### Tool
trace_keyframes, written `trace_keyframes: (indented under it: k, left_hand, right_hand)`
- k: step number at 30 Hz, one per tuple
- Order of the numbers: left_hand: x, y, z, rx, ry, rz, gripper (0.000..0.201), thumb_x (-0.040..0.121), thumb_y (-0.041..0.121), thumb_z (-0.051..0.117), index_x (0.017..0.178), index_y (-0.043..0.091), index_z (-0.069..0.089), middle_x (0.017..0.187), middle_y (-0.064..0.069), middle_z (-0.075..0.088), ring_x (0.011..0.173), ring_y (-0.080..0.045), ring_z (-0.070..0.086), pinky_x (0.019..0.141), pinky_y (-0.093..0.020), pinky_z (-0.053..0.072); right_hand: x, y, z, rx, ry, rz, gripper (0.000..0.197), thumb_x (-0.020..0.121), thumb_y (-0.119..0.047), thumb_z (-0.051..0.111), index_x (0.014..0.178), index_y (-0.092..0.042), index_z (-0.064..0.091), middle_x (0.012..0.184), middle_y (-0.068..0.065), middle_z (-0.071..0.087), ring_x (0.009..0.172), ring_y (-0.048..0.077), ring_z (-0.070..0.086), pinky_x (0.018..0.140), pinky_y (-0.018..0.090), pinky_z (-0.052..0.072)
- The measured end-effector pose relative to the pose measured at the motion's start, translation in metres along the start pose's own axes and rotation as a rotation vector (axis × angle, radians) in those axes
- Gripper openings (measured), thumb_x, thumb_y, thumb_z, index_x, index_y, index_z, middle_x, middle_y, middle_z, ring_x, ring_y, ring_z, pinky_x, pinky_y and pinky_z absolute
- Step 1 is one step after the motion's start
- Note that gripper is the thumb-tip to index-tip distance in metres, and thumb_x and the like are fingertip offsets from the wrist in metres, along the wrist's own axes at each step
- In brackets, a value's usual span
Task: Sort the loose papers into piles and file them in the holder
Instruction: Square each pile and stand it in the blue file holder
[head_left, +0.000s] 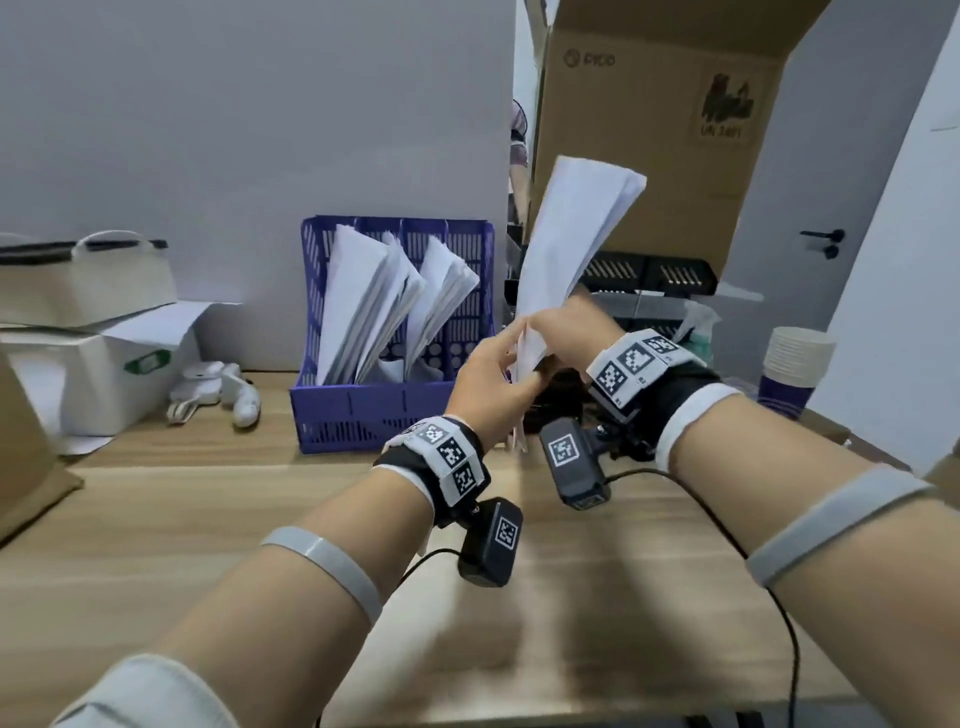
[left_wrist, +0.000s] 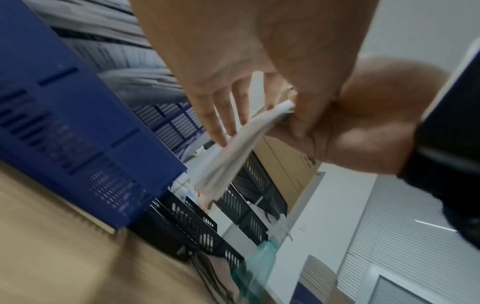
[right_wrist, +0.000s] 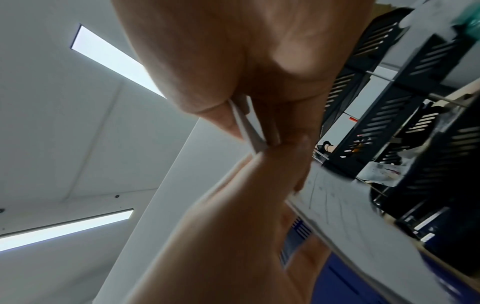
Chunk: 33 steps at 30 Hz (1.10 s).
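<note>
A sheaf of white papers stands upright and fans out at the top, just right of the blue slotted file holder. My left hand grips its lower edge from the left. My right hand pinches it from the right, a little higher. In the left wrist view the papers run between my left fingers and the right hand. The right wrist view shows my right hand with its thumb clamped on the paper edge. Two bundles of paper lean in the holder.
On the wooden desk, a tall open cardboard box and black stacked trays stand behind the hands. Stacked paper cups are at the right. A white box and white handheld devices lie at the left.
</note>
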<state>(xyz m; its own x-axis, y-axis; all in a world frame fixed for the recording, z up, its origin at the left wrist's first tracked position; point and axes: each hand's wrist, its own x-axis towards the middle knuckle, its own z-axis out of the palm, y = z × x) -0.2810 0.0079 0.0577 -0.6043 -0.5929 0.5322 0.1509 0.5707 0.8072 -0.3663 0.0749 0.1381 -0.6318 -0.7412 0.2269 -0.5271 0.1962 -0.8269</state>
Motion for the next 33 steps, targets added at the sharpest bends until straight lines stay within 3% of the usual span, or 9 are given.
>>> trace_keyframes:
  k: [3,7,10,13,16,18,21,24,33]
  left_hand:
    - [0.008,-0.002,-0.023,-0.052,-0.107,-0.014,0.053,0.088,0.025,0.077,0.132,0.042,0.052,0.123,0.019,0.063,0.112,0.015,0.058,0.093,-0.008,0.046]
    - [0.030,-0.017,-0.045,-0.054,-0.119,-0.187,0.095,0.078,0.070,0.067,0.156,0.027,0.034,0.158,0.001,0.041,0.142,-0.012,0.043,0.118,-0.043,0.038]
    - [0.046,-0.023,-0.056,-0.040,-0.034,-0.223,0.070,0.098,0.039,0.060,0.157,0.016,0.032,0.158,0.003,0.039,0.142,-0.013,0.041,0.119,-0.041,0.036]
    - [0.061,-0.038,-0.061,0.056,0.037,-0.221,0.068,0.094,0.024,0.060,0.156,0.019,0.033,0.150,0.000,0.045,0.130,-0.023,0.053,0.111,-0.047,0.045]
    - [0.072,-0.052,-0.064,0.091,0.093,-0.213,0.066,0.093,0.010,0.056,0.155,0.019,0.037,0.127,-0.009,0.059,0.089,-0.036,0.064,0.086,-0.036,0.059]
    - [0.078,-0.062,-0.065,0.084,0.098,-0.209,0.062,0.094,0.003,0.054,0.153,0.017,0.039,0.122,-0.016,0.065,0.094,-0.045,0.063,0.066,-0.022,0.054]
    - [0.085,-0.076,-0.064,0.073,0.097,-0.235,0.060,0.095,0.002,0.054,0.152,0.016,0.041,0.139,-0.014,0.057,0.121,-0.030,0.058,0.077,-0.011,0.048]
    - [0.093,-0.085,-0.059,0.074,-0.002,-0.259,0.058,0.096,0.004,0.055,0.151,0.016,0.043,0.137,-0.004,0.053,0.105,-0.012,0.053,0.074,-0.004,0.044]
    - [0.105,-0.096,-0.047,0.030,-0.182,-0.306,0.082,0.086,0.016,0.075,0.154,0.011,0.030,0.129,-0.010,0.060,0.112,-0.021,0.065,0.083,-0.027,0.059]
  right_hand:
    - [0.019,-0.009,-0.006,-0.079,0.016,-0.061,0.037,0.094,-0.003,0.047,0.130,0.003,0.054,0.130,0.024,0.059,0.115,0.039,0.058,0.079,0.032,0.043]
    - [0.040,-0.021,-0.005,-0.097,0.008,-0.133,0.042,0.092,0.001,0.047,0.132,-0.005,0.056,0.128,0.014,0.062,0.114,0.028,0.059,0.081,0.023,0.041]
    - [0.060,-0.023,0.000,-0.012,0.010,-0.167,0.044,0.087,0.001,0.049,0.128,-0.012,0.059,0.119,0.008,0.067,0.111,0.028,0.063,0.090,0.033,0.052]
    - [0.079,-0.023,0.007,-0.023,-0.039,-0.173,0.045,0.091,0.004,0.046,0.131,-0.015,0.056,0.109,0.001,0.061,0.098,0.020,0.057,0.072,0.023,0.046]
    - [0.097,-0.021,0.019,-0.056,-0.067,-0.173,0.053,0.090,0.008,0.043,0.137,-0.015,0.050,0.109,0.002,0.057,0.102,0.023,0.054,0.081,0.025,0.039]
    - [0.111,-0.016,0.032,-0.072,-0.057,-0.160,0.060,0.087,0.007,0.042,0.143,-0.016,0.046,0.119,0.004,0.059,0.112,0.026,0.055,0.089,0.028,0.042]
    - [0.129,-0.013,0.047,-0.077,-0.018,-0.129,0.058,0.087,0.002,0.042,0.142,-0.017,0.048,0.131,0.011,0.061,0.119,0.032,0.056,0.100,0.034,0.044]
    - [0.142,-0.015,0.052,-0.073,0.051,-0.134,0.056,0.090,0.000,0.041,0.142,-0.017,0.046,0.129,0.015,0.061,0.117,0.034,0.057,0.093,0.031,0.043]
    - [0.156,0.009,0.078,0.024,0.057,-0.187,0.061,0.091,-0.006,0.046,0.147,-0.030,0.041,0.136,0.006,0.058,0.119,0.029,0.056,0.094,0.029,0.042]
